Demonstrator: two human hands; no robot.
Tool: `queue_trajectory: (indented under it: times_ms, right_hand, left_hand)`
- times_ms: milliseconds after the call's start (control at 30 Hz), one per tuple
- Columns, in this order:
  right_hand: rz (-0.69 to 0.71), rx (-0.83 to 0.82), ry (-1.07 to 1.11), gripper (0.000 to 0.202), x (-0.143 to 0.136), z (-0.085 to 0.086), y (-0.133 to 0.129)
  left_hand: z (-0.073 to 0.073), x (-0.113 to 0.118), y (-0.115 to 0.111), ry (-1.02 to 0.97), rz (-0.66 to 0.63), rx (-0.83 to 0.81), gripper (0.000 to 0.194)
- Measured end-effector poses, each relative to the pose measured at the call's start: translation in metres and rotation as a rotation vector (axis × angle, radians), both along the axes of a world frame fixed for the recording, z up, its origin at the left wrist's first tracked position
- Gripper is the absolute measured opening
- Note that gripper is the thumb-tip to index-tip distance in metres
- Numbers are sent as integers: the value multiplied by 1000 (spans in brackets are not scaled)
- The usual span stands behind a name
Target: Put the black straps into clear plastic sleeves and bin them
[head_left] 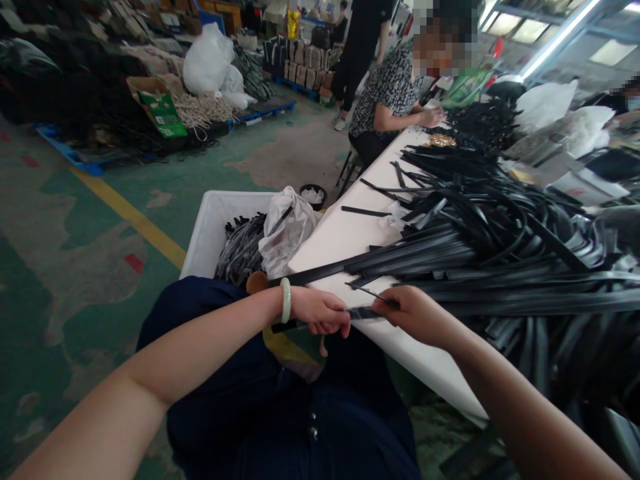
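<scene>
My left hand [325, 312], with a pale bangle [285, 300] at its wrist, is closed on a dark strip [364, 313] over the near edge of the white table [325, 240]. The strip spans the short gap to my right hand [407, 310], whose fingers are pinched at its other end. A thin dark pointed tool [361, 289] also sticks out of my right hand toward the left. Long black strips [430, 250] lie heaped on the table just beyond and to the right of both hands.
A white bin [203, 223] with dark strips and a crumpled white bag [287, 230] stands left of the table. A seated person [387, 100] works at the far end. Blue pallets [65, 150] with piled goods are on the floor at the back left.
</scene>
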State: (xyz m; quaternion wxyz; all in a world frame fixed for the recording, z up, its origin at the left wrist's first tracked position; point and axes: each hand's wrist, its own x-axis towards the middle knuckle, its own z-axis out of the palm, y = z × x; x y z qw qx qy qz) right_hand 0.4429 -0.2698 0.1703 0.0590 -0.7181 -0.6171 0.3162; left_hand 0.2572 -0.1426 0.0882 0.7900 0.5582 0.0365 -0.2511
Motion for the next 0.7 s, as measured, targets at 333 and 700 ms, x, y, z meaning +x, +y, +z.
queue_trajectory:
  times_ms: [333, 700]
  right_hand:
    - [34, 72, -91, 29, -11, -13, -1]
    - [192, 236, -233, 36, -47, -15, 16]
  left_hand:
    - [8, 4, 2, -79, 79, 259, 25]
    - [40, -8, 12, -194, 170, 922, 22]
